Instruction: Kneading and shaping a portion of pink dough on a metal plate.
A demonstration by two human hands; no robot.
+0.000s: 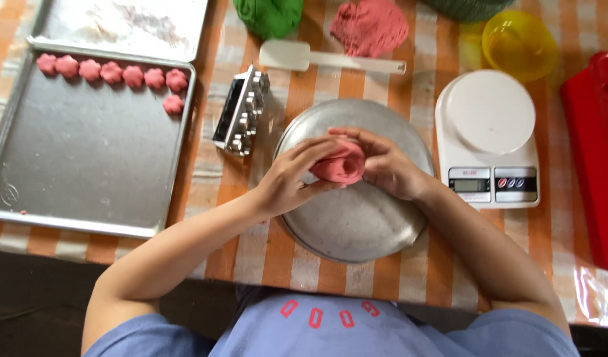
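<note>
Both hands are wrapped around a lump of pink dough (340,162), held just above a round metal pan (357,218) in the middle of the surface. The left hand (292,178) cups it from one side with fingers curled over the top, and the right hand (383,165) presses in from the other, so each grip is closed on the dough. To the left sits a metal baking tray (86,165) with a row of small pink flower-shaped pieces (111,71) along its top edge. A metal cutter (241,112) lies between tray and pan. A white kitchen scale (488,139) stands just right of the pan, a white spatula (317,58) behind it, with green dough (267,14) and more pink dough (370,26) further back.
</note>
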